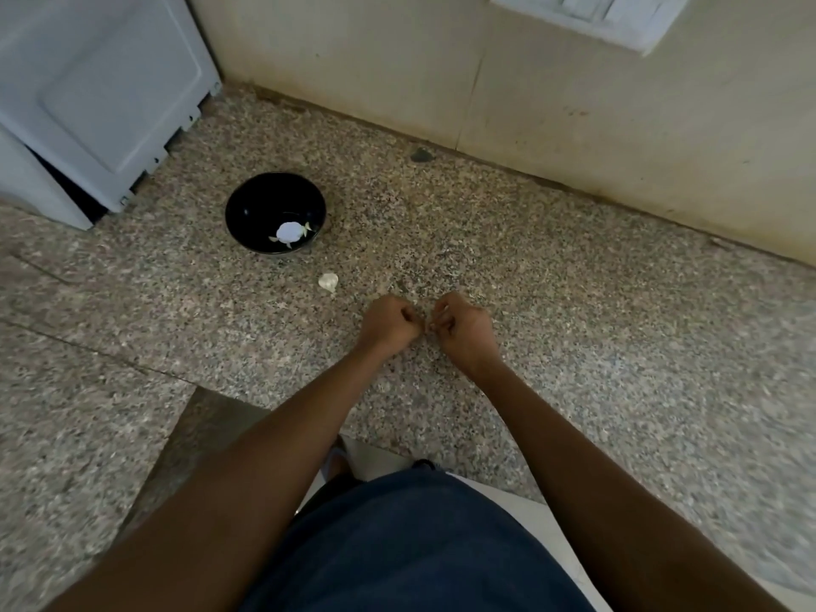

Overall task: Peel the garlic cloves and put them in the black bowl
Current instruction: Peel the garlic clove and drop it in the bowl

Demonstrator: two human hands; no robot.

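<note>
A black bowl (pixel 275 212) stands on the speckled granite counter (pixel 574 346), left of centre, with something white and a few pale bits inside. A single garlic clove (pixel 328 282) lies on the counter just right of and nearer than the bowl. My left hand (pixel 388 322) and my right hand (pixel 463 326) are held close together over the counter, fingers curled, fingertips meeting at a small item that is almost hidden between them; what it is cannot be made out.
A white appliance (pixel 97 95) stands at the back left corner. A tiled wall (pixel 530 103) runs along the far edge, with a white switch plate (pixel 587 15) at the top. The counter's near edge lies by my blue-clothed body.
</note>
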